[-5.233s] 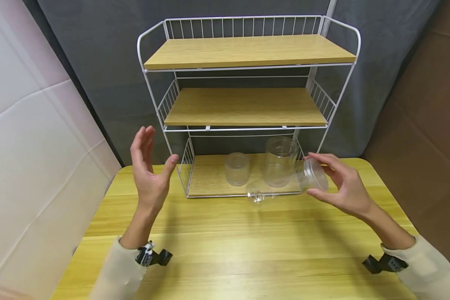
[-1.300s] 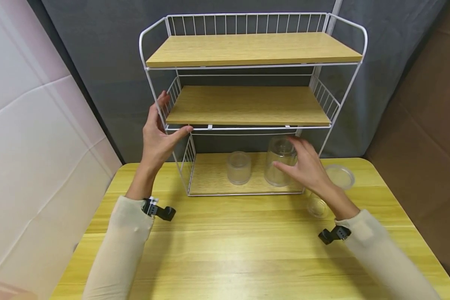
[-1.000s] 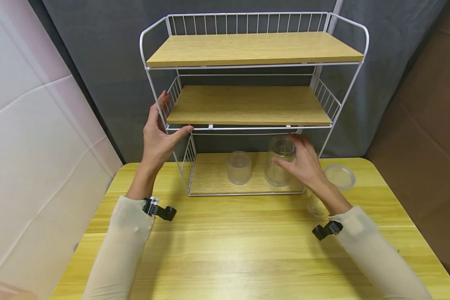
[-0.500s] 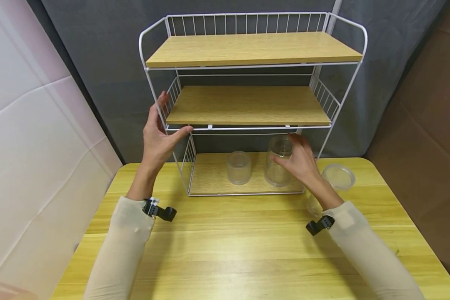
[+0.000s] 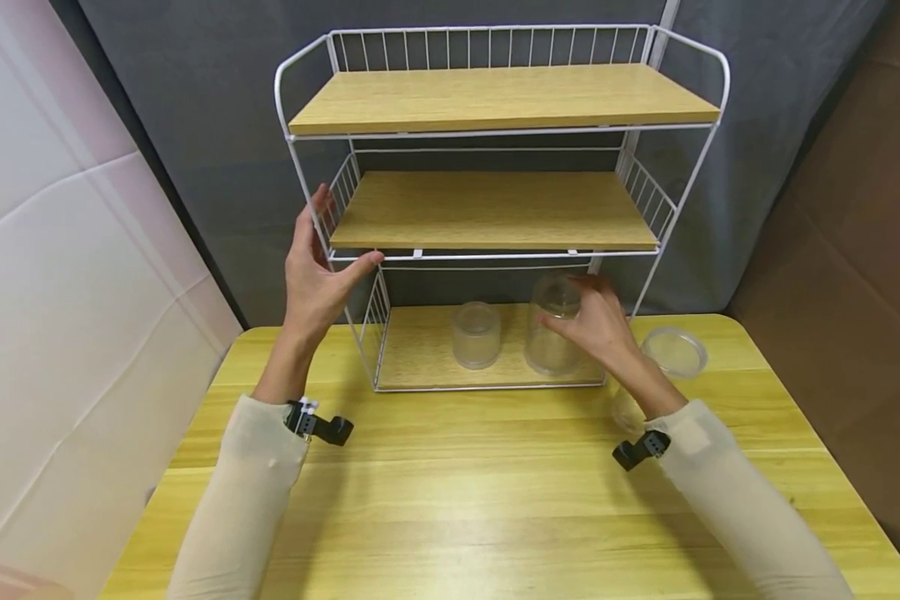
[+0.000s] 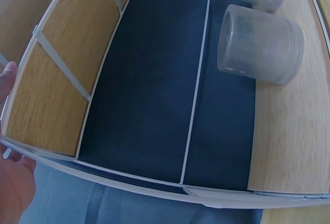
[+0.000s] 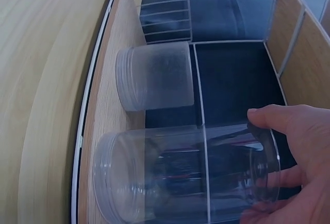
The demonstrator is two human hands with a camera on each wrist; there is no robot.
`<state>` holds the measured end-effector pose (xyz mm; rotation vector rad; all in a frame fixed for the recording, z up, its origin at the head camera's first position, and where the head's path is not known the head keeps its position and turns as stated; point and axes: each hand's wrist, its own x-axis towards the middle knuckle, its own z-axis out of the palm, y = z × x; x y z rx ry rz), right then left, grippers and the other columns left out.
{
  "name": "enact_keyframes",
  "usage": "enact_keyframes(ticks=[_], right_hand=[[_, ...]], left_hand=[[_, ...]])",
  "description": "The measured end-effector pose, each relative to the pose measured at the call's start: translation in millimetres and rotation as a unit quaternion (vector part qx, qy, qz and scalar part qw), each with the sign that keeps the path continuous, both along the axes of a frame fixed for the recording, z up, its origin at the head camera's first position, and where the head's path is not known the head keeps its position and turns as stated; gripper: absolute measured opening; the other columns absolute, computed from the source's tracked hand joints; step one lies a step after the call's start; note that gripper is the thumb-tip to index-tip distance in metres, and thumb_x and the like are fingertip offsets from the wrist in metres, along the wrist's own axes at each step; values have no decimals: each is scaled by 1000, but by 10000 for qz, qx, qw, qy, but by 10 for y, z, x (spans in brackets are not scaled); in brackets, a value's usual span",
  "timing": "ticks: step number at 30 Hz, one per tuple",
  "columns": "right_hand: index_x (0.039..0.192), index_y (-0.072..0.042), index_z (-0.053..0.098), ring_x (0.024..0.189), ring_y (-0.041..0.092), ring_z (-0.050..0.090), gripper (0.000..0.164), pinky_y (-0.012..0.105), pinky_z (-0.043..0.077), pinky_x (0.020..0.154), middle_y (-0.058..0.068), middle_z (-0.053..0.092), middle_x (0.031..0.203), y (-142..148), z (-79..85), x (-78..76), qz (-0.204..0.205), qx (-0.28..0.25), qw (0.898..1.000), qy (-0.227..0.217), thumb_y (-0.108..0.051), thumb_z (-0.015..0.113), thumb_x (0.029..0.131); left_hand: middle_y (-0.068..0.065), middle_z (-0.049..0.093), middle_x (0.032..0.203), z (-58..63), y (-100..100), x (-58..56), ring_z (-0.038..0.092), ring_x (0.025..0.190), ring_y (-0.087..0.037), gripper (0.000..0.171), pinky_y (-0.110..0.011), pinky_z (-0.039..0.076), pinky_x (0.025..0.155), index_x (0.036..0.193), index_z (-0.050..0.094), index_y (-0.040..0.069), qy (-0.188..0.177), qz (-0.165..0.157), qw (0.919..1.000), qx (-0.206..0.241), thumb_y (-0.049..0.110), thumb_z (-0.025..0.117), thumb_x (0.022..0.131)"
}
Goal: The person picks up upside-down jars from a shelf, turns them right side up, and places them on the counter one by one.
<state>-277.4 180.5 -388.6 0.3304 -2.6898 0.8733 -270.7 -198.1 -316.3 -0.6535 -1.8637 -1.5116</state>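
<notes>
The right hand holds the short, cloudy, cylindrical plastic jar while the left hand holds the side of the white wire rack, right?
Not quite: the right hand holds the tall, clear, cylindrical plastic jar, not the short cloudy one, as the right wrist view shows. The left hand does hold the white wire rack.

A white wire rack (image 5: 495, 212) stands on a yellow wooden bench (image 5: 465, 483) before a grey cloth (image 5: 202, 108). On its bottom wooden board (image 5: 416, 358), a short clear cylindrical jar (image 5: 476, 337) sits left of a tall clear cylindrical jar (image 5: 546, 348); a clear round-rimmed object (image 5: 677, 352) is right of the rack.
</notes>
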Motion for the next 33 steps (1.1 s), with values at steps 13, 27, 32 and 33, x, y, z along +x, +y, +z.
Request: enact_keyframes(ticks=[13,27,32,33], right_hand=[[140,10,62,135,47,52,79,60,47,112,31,56,144,-72,78,188,291,130,9994,111,-36,90,81],[144,7,59,132,47,56,85,63,49,108,27,52,149,-59,206,603,680,-251,9973,134,-37,93,79],[146,6,58,140,46,51,88,64,45,113,24,50,155,-67,298,740,812,-329,9961,92,-39,92,80],[147,6,57,141,45,49,87,65,43,114,23,49,156,-66,316,764,842,-363,9958,68,-40,92,81]], left_hand=[[-8,37,169,-59,18,184,35,157,-22,93,-41,29,130,164,30,1,28,288,9994,168,-11,80,87],[-21,52,154,-245,347,715,46,148,-35,80,-52,32,127,149,39,-16,1278,307,9889,691,26,80,94],[-19,51,155,-363,500,885,44,149,-36,66,-52,30,128,148,40,-16,999,-256,9938,414,18,71,100],[-19,50,156,-394,526,912,44,149,-36,66,-51,30,128,148,40,-15,909,-345,9947,340,22,70,102]])
